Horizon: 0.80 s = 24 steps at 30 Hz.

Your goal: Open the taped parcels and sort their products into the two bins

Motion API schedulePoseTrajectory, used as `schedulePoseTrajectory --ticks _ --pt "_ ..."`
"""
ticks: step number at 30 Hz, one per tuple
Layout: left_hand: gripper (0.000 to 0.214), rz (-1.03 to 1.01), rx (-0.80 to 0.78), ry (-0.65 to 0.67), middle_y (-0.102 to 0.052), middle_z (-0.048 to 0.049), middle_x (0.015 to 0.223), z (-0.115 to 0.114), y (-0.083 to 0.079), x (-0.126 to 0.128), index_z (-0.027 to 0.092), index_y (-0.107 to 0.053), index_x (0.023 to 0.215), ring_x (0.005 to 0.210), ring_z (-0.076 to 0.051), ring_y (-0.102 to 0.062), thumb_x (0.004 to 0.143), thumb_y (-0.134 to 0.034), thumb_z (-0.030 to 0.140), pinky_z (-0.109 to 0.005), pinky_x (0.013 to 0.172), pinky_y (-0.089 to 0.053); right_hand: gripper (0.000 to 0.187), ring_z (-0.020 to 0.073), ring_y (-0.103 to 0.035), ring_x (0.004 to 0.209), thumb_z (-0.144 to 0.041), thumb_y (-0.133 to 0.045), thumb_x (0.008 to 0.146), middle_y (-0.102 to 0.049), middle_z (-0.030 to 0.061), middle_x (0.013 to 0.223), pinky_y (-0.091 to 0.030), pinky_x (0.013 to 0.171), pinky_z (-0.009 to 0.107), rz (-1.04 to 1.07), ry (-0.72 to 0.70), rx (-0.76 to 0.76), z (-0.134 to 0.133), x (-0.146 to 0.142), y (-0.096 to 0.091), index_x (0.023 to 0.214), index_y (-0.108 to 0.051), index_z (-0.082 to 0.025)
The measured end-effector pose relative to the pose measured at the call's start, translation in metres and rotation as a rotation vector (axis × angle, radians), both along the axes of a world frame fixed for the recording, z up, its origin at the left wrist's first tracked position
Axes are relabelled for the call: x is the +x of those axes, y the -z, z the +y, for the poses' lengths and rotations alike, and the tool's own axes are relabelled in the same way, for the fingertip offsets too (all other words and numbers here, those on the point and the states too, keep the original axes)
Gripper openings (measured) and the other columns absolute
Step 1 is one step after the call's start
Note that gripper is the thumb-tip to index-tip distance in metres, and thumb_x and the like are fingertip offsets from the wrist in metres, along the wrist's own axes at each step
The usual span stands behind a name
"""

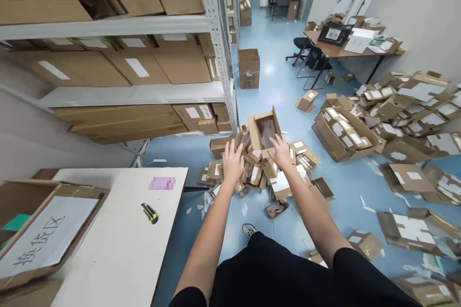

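A cardboard box [255, 132] with its flaps up is tilted over the heap of boxes, its opening facing me. Crumpled greyish packing material [267, 133] lies inside it. My right hand [281, 153] is at the box's near right edge, fingers over the opening and thumb low beside the rim. To the left, my left hand [233, 162] is stretched out with fingers spread, holding nothing, above small cartons [254, 175]. Whether the tilted box rests on the heap beneath is hard to see.
A white table [118, 240] at left carries a yellow-black box cutter [150, 213] and a labelled carton [54, 230]. Metal shelving [144, 93] with boxes stands ahead left. At right are a filled carton [322, 141] and a large box pile [414, 105]. Scraps litter the blue floor.
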<state>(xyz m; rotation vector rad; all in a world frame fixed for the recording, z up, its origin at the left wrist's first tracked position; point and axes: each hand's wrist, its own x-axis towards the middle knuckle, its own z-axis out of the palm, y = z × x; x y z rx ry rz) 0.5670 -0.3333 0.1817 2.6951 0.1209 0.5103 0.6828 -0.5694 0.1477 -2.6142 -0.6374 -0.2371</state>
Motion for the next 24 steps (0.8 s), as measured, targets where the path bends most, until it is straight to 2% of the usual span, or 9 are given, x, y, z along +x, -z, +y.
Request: schedulePoseTrajectory --ticks 3,7,10,13,16,19,21,24 --pt "0.058 -0.023 0.012 -0.094 -0.025 -0.0056 0.178 0.03 -0.004 -0.035 0.026 -0.055 0.156 0.165 -0.034 -0.019 0.098 -0.057 0.02 -0.056 0.132 -0.03 0.057 0.0391 -0.025 0.161 -0.026 -0.063 0.095 -0.04 0.0164 0.168 -0.032 0.127 0.063 0.006 -0.189 0.103 0.061 -0.025 0.004 0.151 -0.059 -0.018" --pt "0.059 -0.043 0.031 -0.26 -0.025 -0.0064 0.178 0.079 0.0 -0.104 0.026 -0.055 0.155 0.165 -0.035 -0.019 0.096 -0.058 0.019 -0.056 0.132 -0.031 0.059 0.0357 -0.024 0.162 -0.021 -0.062 0.094 -0.041 0.0137 0.168 -0.032 0.128 0.062 0.018 -0.46 0.216 0.161 -0.081 -0.001 0.153 -0.057 -0.022" --pt "0.063 -0.05 0.038 -0.44 -0.026 -0.007 0.178 0.111 0.004 -0.172 0.026 -0.052 0.157 0.165 -0.036 -0.019 0.095 -0.061 0.021 -0.059 0.132 -0.03 0.058 0.0341 -0.023 0.163 -0.021 -0.062 0.095 -0.039 0.0118 0.17 -0.033 0.128 0.06 0.035 -0.678 0.242 0.23 -0.132 -0.015 0.153 -0.057 -0.024" --pt "0.063 -0.04 0.051 -0.652 -0.03 -0.0096 0.176 0.126 0.007 -0.255 0.025 -0.052 0.157 0.165 -0.036 -0.018 0.095 -0.062 0.021 -0.06 0.131 -0.03 0.059 0.0339 -0.019 0.164 -0.021 -0.063 0.096 -0.033 0.0105 0.173 -0.031 0.13 0.058 0.061 -0.903 0.255 0.286 -0.196 -0.03 0.155 -0.056 -0.023" --pt "0.063 -0.01 0.066 -0.866 -0.03 -0.0097 0.176 0.127 0.007 -0.349 0.025 -0.051 0.157 0.165 -0.036 -0.017 0.095 -0.062 0.021 -0.061 0.131 -0.031 0.065 0.0352 -0.016 0.164 -0.021 -0.064 0.096 -0.027 0.0091 0.176 -0.028 0.131 0.059 0.095 -1.116 0.257 0.33 -0.275 -0.039 0.159 -0.051 -0.024" --pt "0.069 0.026 0.061 -1.087 -0.026 -0.0093 0.178 0.115 0.009 -0.452 0.026 -0.047 0.16 0.165 -0.039 -0.014 0.094 -0.065 0.023 -0.063 0.13 -0.031 0.07 0.0371 -0.015 0.164 -0.021 -0.066 0.094 -0.023 0.0085 0.178 -0.029 0.13 0.06 0.115 -1.319 0.212 0.36 -0.366 -0.04 0.162 -0.048 -0.026" --pt "0.071 0.045 0.047 -1.24 -0.024 -0.0103 0.178 0.096 0.011 -0.524 0.025 -0.046 0.161 0.165 -0.04 -0.014 0.094 -0.066 0.024 -0.063 0.129 -0.032 0.07 0.0381 -0.015 0.164 -0.022 -0.066 0.094 -0.021 0.0091 0.178 -0.031 0.129 0.06 0.12 -1.44 0.162 0.369 -0.432 -0.037 0.162 -0.047 -0.025" --pt "0.07 0.079 0.003 -1.463 -0.025 -0.0111 0.178 0.049 0.015 -0.627 0.024 -0.045 0.162 0.165 -0.04 -0.014 0.094 -0.064 0.024 -0.061 0.128 -0.034 0.071 0.0398 -0.019 0.163 -0.023 -0.067 0.093 -0.021 0.0111 0.178 -0.032 0.128 0.06 0.119 -1.62 0.09 0.365 -0.536 -0.027 0.162 -0.047 -0.023"
